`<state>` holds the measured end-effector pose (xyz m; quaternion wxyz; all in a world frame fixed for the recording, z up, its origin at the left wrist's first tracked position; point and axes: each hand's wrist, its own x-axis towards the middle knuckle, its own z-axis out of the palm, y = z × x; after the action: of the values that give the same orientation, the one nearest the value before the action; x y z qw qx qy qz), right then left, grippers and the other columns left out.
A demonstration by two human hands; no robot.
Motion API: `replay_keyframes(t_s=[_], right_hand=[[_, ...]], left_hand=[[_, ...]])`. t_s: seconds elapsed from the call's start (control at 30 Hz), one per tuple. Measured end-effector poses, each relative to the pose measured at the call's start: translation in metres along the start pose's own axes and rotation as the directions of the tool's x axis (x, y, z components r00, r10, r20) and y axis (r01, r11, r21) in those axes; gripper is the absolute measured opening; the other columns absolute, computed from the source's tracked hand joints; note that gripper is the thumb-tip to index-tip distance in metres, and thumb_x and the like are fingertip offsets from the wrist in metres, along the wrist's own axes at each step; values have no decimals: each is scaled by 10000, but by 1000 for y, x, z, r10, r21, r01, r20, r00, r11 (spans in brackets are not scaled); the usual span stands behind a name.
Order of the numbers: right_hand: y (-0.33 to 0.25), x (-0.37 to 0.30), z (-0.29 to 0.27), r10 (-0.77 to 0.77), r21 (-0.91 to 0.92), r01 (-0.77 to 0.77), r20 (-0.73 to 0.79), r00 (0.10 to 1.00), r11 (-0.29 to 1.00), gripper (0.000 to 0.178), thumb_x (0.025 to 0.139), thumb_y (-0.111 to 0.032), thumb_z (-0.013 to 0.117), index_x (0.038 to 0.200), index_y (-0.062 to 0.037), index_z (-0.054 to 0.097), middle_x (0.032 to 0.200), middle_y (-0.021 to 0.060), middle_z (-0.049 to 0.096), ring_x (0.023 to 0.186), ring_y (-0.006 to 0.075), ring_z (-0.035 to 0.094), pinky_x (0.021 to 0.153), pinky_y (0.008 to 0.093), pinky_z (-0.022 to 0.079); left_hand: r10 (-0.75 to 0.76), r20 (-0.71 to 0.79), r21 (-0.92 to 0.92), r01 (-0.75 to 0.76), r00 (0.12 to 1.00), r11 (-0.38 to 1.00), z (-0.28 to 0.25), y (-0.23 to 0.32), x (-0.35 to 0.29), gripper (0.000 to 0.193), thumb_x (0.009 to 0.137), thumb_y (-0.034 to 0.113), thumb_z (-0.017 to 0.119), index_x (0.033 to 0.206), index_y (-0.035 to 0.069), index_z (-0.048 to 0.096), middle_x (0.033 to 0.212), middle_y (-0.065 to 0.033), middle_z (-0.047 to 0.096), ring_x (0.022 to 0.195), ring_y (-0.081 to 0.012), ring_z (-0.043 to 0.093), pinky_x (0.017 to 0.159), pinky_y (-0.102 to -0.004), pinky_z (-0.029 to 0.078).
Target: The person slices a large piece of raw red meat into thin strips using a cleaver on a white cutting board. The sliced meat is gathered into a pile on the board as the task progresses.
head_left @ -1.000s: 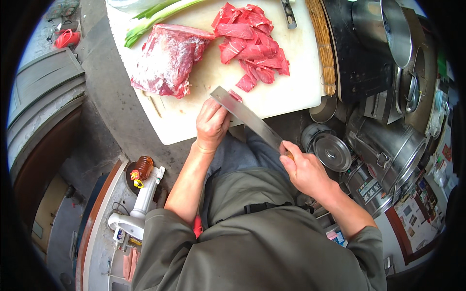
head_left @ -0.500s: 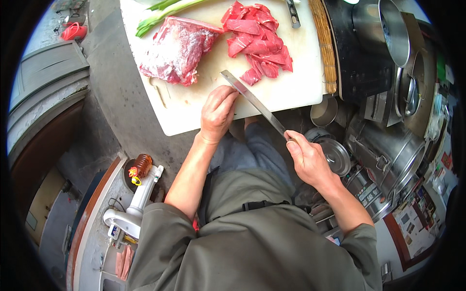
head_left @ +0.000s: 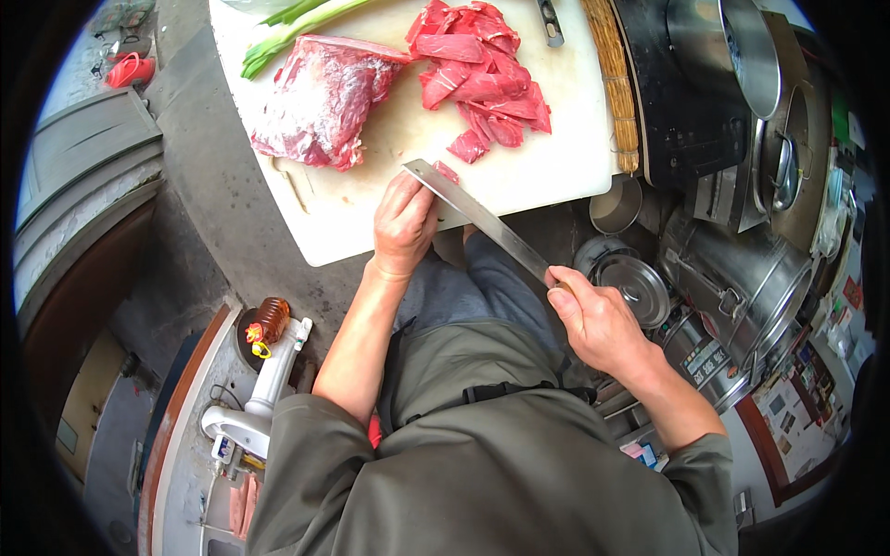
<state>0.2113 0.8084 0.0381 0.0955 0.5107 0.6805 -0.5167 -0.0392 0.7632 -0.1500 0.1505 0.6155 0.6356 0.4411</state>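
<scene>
My right hand is closed round the handle of a long knife. The blade slants up to the left, its flat side close against the fingertips of my left hand. Those fingers are curled together at the near edge of the white cutting board, pinching a small piece of red meat that shows just past the blade; the rest of it is hidden. Farther up the board lie a big chunk of raw meat at left and a heap of sliced meat at right.
Green onion stalks lie at the board's far left, and a dark-handled utensil at its far right. A straw bundle runs along its right side. Metal pots and a lid stand lower right; a bottle stands left.
The knife and both hands have shifted slightly toward me, and the blade lies a bit lower. A small red piece of meat now shows beyond the blade by my left fingers.
</scene>
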Motion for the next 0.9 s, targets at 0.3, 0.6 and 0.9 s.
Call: replay_keyframes(t_s=[0.3, 0.6, 0.9], right_hand=[[-8, 4, -2, 67, -102, -62, 54, 996, 993, 372, 1068, -293, 586, 1254, 29, 583, 918, 189, 758, 829, 423, 727, 712, 481, 587], [-9, 15, 2, 123, -135, -109, 105, 987, 985, 353, 1069, -281, 579, 1275, 4, 555, 954, 200, 755, 855, 441, 719, 734, 500, 580], [47, 49, 14, 109, 127, -122, 109, 988, 984, 367, 1093, -273, 532, 1343, -11, 590, 887, 238, 704, 860, 438, 718, 755, 456, 555]], left_hand=[[-22, 15, 10, 22, 1000, 1000, -2, 1, 2, 339, 695, -108, 755, 1020, -15, 741, 1065, -144, 713, 1008, -346, 706, 880, -415, 583], [-13, 27, 18, 13, 1000, 1000, -2, -1, 1, 345, 679, -107, 766, 1010, -16, 729, 1055, -151, 712, 1012, -364, 703, 871, -423, 586], [0, -9, -21, -1, 1000, 1000, 0, 2, 8, 300, 717, -116, 787, 992, -14, 726, 1030, -134, 711, 959, -332, 706, 848, -409, 578]])
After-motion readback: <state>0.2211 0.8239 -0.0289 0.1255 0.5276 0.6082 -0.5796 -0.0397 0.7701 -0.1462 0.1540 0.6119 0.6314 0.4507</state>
